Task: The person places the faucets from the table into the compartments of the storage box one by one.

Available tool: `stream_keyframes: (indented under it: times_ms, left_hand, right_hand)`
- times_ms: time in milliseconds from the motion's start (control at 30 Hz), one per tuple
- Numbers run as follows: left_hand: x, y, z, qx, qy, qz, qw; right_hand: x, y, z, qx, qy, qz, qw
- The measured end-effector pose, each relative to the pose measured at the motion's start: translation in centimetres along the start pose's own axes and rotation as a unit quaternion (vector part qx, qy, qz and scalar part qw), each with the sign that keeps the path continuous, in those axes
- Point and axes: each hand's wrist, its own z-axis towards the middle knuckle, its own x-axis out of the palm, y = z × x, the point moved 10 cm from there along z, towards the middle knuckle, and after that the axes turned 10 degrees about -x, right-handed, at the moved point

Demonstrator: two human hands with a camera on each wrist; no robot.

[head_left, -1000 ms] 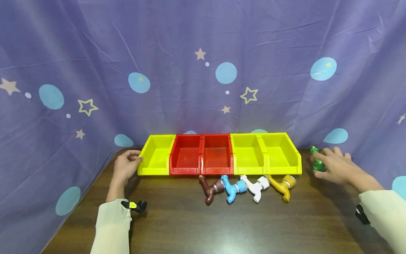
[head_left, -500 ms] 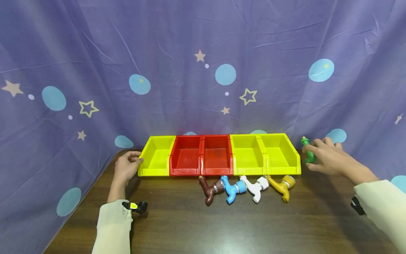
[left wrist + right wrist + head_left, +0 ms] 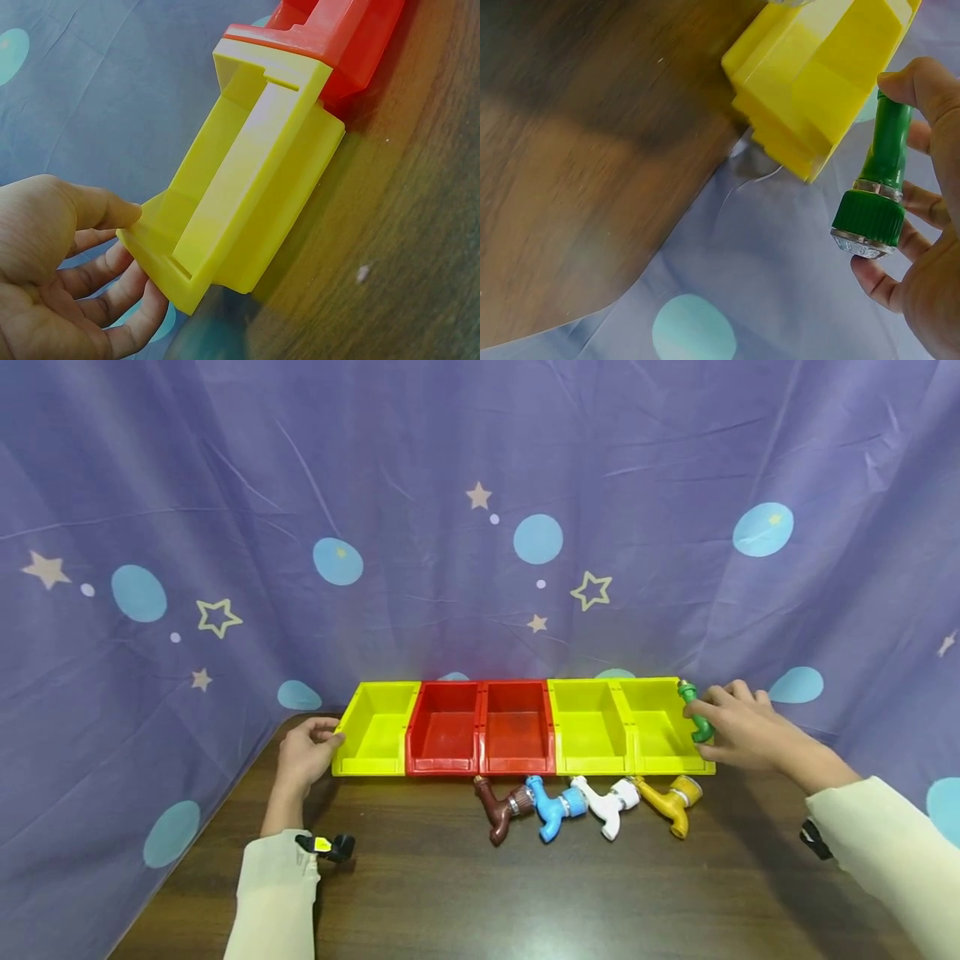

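My right hand [image 3: 753,731] grips a green plastic tap [image 3: 697,712] at the right wall of the far-right yellow bin [image 3: 660,766]. In the right wrist view the thumb lies on one end of the tap [image 3: 885,150], with fingers behind it and by its ribbed knob. My left hand [image 3: 303,752] pinches the outer wall of the far-left yellow bin [image 3: 367,767]; in the left wrist view the thumb lies on the rim and the fingers [image 3: 142,307] are outside. Between them stand two red bins [image 3: 441,766] and another yellow bin [image 3: 588,764].
Along the bins' front edge lie a brown tap [image 3: 497,810], a blue tap [image 3: 552,808], a white tap [image 3: 607,806] and a yellow tap [image 3: 670,804]. All rest on the wooden table [image 3: 480,893]. A purple patterned curtain [image 3: 420,527] hangs behind and at both sides.
My right hand has carried the green tap leftward from the table right of the bins to the far-right bin's edge. My left hand has kept its hold on the left bin.
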Motion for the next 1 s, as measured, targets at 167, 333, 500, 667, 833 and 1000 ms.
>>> stream_keyframes:
  times_ms: [167, 333, 500, 667, 833, 1000]
  left_hand:
    - [0.1, 0.0, 0.0, 0.004, -0.001, -0.001, 1.0000]
    - [0.0, 0.0, -0.1, 0.005, -0.002, -0.002, 1.0000]
    - [0.0, -0.1, -0.1, 0.000, -0.004, -0.002, 1.0000]
    - [0.1, -0.1, -0.1, -0.002, -0.004, -0.003, 1.0000]
    - [0.0, -0.2, 0.0, 0.000, -0.009, -0.002, 1.0000]
    - [-0.1, -0.1, 0.0, -0.002, -0.011, 0.000, 0.9999]
  right_hand:
    - [0.5, 0.9, 1.0, -0.014, 0.000, 0.011, 1.000]
    - [0.9, 1.7, 2.0, -0.021, 0.001, 0.025, 0.999]
    - [1.6, 2.4, 2.9, -0.035, -0.007, 0.029, 0.999]
    - [2.9, 2.4, 3.6, -0.037, 0.000, 0.034, 0.999]
    - [3.9, 2.1, 4.2, -0.030, 0.010, 0.030, 0.999]
    - [4.6, 2.2, 4.7, -0.034, 0.018, 0.036, 0.999]
